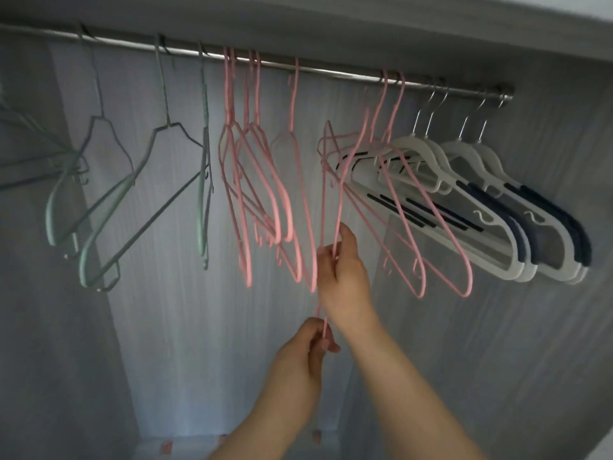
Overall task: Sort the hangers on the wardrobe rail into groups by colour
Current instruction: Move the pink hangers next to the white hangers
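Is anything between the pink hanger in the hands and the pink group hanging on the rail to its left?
Nothing visible blocks it. Both hands, left and right, grip the loose pink hanger. The rail is bare between the single pink hanger and the two pink ones nearer the white hangers.

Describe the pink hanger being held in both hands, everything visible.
The pink hanger is thin, wire-like with a smooth pink coating. It is off the rail, tilted steeply below it between two pink groups. The right hand pinches its thin bars midway; the left hand grips its lower end. Its top overlaps neighbouring pink and white hangers; whether it touches them is unclear.
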